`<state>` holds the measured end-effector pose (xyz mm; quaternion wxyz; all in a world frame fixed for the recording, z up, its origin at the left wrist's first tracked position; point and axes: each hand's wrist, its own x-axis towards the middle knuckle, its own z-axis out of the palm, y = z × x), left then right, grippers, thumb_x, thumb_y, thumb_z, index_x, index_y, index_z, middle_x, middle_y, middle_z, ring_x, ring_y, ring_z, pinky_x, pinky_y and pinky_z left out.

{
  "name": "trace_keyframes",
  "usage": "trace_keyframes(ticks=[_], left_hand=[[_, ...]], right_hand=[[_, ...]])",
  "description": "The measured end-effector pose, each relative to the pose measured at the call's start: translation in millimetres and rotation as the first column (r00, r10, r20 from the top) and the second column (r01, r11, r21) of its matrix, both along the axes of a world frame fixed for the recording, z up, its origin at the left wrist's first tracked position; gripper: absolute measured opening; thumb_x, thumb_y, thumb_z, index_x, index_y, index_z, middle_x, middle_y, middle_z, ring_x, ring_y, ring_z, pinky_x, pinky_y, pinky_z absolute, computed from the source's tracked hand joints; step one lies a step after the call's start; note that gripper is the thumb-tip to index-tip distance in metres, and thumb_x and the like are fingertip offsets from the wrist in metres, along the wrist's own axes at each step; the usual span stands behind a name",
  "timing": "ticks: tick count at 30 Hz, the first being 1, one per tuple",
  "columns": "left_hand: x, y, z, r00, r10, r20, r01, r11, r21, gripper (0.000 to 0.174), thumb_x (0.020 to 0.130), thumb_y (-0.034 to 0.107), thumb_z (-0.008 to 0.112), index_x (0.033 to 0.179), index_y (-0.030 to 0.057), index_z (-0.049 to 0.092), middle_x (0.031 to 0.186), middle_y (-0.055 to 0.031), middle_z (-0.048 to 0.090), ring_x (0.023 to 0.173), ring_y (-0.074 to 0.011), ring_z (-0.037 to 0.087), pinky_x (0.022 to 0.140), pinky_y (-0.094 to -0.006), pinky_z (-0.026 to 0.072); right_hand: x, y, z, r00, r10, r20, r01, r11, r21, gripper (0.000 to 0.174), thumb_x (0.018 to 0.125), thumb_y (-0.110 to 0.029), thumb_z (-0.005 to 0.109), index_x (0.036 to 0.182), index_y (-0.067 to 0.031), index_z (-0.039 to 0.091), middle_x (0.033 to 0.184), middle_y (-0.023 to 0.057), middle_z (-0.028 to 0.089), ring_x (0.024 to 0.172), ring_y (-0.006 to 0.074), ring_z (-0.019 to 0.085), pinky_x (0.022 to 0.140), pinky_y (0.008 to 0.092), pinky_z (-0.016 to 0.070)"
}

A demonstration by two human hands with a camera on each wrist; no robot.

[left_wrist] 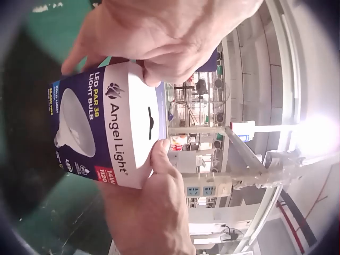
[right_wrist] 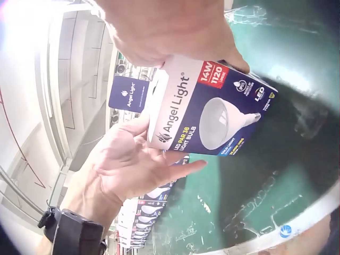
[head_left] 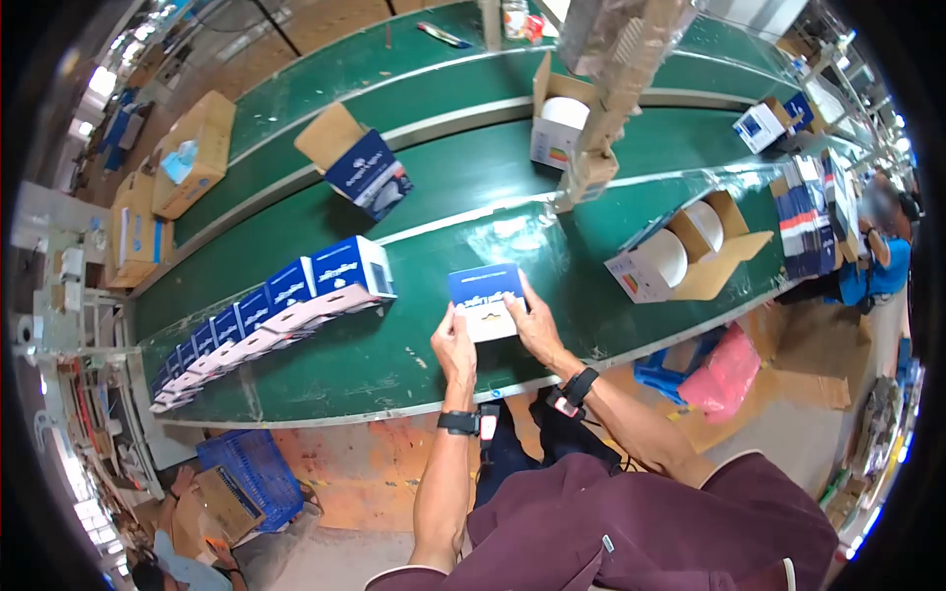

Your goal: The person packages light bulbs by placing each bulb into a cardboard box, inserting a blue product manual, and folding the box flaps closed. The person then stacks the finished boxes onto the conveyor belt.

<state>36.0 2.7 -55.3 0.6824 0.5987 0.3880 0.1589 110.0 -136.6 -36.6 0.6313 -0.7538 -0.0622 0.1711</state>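
Note:
Both hands hold a blue-and-white light bulb box (head_left: 483, 285) over the green table, in front of the torso. My left hand (head_left: 455, 349) grips one end and my right hand (head_left: 541, 329) the other, thumbs toward the white hang-tab side. The left wrist view shows a bulb picture and "Angel Light" lettering on the box (left_wrist: 79, 125), with the left hand at the top and the right below. In the right wrist view, several fingers of the left hand (right_wrist: 125, 164) extend along the box's lower end.
A row of similar boxes (head_left: 288, 286) stands to the left. An open carton (head_left: 650, 271) with white round items lies to the right. Farther back are another open carton (head_left: 370, 177), a cardboard-wrapped post (head_left: 601, 128) and stacked flat boxes (head_left: 803, 222).

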Motion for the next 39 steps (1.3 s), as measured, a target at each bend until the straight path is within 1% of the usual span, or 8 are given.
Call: trace_keyframes(ticks=[4, 10, 16, 18, 21, 28, 34, 39], left_hand=[[14, 7, 22, 0.971, -0.07, -0.227, 0.168, 0.878, 0.449, 0.051, 0.108, 0.025, 0.06, 0.143, -0.012, 0.058, 0.143, -0.0211, 0.065, 0.129, -0.0232, 0.061, 0.109, -0.0348, 0.0466], [35, 53, -7, 0.994, -0.096, -0.049, 0.104, 0.978, 0.18, 0.055, 0.101, 0.031, 0.071, 0.14, -0.0069, 0.062, 0.128, -0.0252, 0.072, 0.116, -0.0357, 0.071, 0.102, -0.042, 0.0522], [87, 153, 134, 0.998, 0.037, 0.057, -0.066, 0.742, 0.667, 0.083, 0.093, 0.026, 0.078, 0.158, -0.0073, 0.037, 0.143, -0.0304, 0.061, 0.127, -0.0423, 0.063, 0.113, -0.0417, 0.0466], [127, 259, 71, 0.984, 0.139, 0.114, -0.152, 0.307, 0.939, 0.087, 0.091, 0.027, 0.083, 0.157, -0.0088, 0.038, 0.137, -0.026, 0.064, 0.122, -0.0355, 0.065, 0.108, -0.0411, 0.0498], [165, 326, 66, 0.976, -0.185, 0.113, 0.125, 0.907, 0.402, 0.073, 0.088, 0.024, 0.087, 0.145, -0.0076, 0.054, 0.128, -0.0145, 0.07, 0.111, -0.0226, 0.068, 0.101, -0.0377, 0.0527], [214, 299, 38, 0.988, -0.152, 0.003, 0.115, 0.761, 0.639, 0.042, 0.096, 0.03, 0.08, 0.118, -0.0054, 0.074, 0.109, -0.0121, 0.079, 0.093, -0.021, 0.072, 0.088, -0.0374, 0.0557], [201, 210, 128, 0.942, -0.334, 0.022, 0.233, 0.701, 0.675, 0.055, 0.098, 0.041, 0.076, 0.114, -0.0123, 0.073, 0.105, -0.0241, 0.078, 0.089, -0.032, 0.072, 0.085, -0.0427, 0.0541], [107, 111, 150, 0.841, -0.53, 0.109, 0.368, 0.707, 0.604, 0.028, 0.099, 0.009, 0.076, 0.119, -0.0093, 0.071, 0.105, -0.013, 0.077, 0.095, -0.0174, 0.066, 0.086, -0.0362, 0.0537]], right_hand=[[18, 11, -8, 0.993, 0.115, -0.001, -0.114, 0.988, 0.103, 0.079, 0.106, -0.033, 0.066, 0.168, -0.0051, 0.026, 0.143, 0.016, 0.061, 0.126, 0.0195, 0.058, 0.109, 0.0333, 0.0456], [16, 56, 7, 0.981, -0.059, -0.183, 0.106, 0.96, 0.259, 0.076, 0.102, -0.018, 0.071, 0.163, 0.0027, 0.032, 0.149, 0.021, 0.056, 0.129, 0.0205, 0.058, 0.11, 0.0343, 0.0471], [33, 132, -35, 0.994, -0.079, -0.078, 0.097, 0.962, 0.256, 0.074, 0.099, -0.008, 0.068, 0.163, 0.0012, 0.032, 0.163, 0.0224, 0.044, 0.149, 0.0288, 0.045, 0.123, 0.0372, 0.0346], [28, 158, -32, 0.997, -0.066, 0.026, 0.061, 0.984, 0.166, 0.076, 0.095, -0.004, 0.069, 0.162, 0.0007, 0.035, 0.165, 0.0227, 0.041, 0.152, 0.0311, 0.041, 0.126, 0.0386, 0.0315], [33, 195, -40, 0.994, -0.009, 0.109, -0.002, 0.995, 0.101, 0.075, 0.099, -0.019, 0.072, 0.163, -0.0032, 0.036, 0.166, 0.0229, 0.039, 0.154, 0.0322, 0.038, 0.126, 0.0387, 0.0305], [41, 182, -23, 0.984, 0.175, 0.024, -0.177, 0.977, 0.116, 0.085, 0.103, -0.048, 0.065, 0.164, 0.0007, 0.03, 0.17, 0.0275, 0.027, 0.16, 0.04, 0.021, 0.13, 0.0453, 0.0206], [39, 14, -29, 0.992, 0.0, -0.127, -0.029, 0.974, -0.226, 0.077, 0.103, -0.055, 0.061, 0.152, 0.0038, 0.05, 0.156, 0.0258, 0.052, 0.141, 0.0365, 0.055, 0.118, 0.0442, 0.0435], [18, -151, -17, 0.932, -0.35, -0.099, 0.279, 0.863, -0.42, 0.061, 0.102, -0.04, 0.068, 0.142, 0.0046, 0.061, 0.134, 0.0215, 0.07, 0.118, 0.0293, 0.07, 0.101, 0.0377, 0.0545]])
